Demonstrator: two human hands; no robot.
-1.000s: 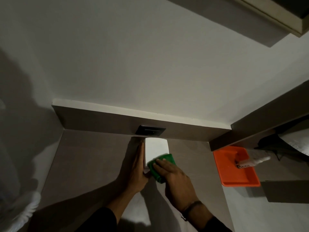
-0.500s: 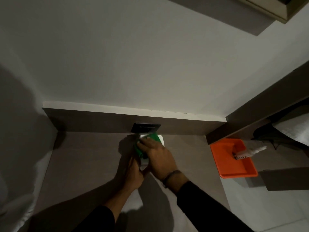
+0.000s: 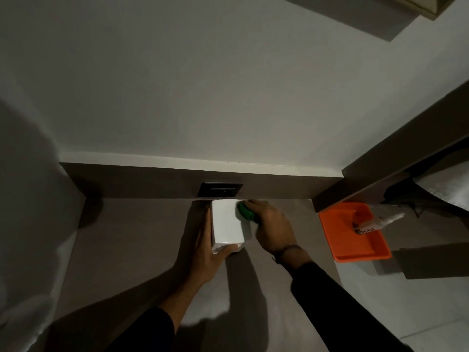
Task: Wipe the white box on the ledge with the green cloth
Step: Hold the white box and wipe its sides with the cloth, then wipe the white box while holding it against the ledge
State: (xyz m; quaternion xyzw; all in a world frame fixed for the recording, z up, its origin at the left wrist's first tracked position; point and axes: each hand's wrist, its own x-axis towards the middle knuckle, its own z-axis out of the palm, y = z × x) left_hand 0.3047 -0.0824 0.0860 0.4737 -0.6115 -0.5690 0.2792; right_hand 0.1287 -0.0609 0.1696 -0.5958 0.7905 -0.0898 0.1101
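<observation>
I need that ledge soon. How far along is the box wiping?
Done: can't tell; no face looks visibly cleaner. In hand: the left hand steadies the white box while the right hand presses the green cloth on its far right edge. Left: probably the remaining faces.

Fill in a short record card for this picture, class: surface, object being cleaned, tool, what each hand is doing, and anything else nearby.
surface: brown ledge below a pale wall
object being cleaned: white box, standing on the ledge
tool: green cloth, against the box's far right edge
left hand: steadies the box's left side
right hand: presses the cloth to the box
nearby: dark wall socket behind the box; orange tray to the right
</observation>
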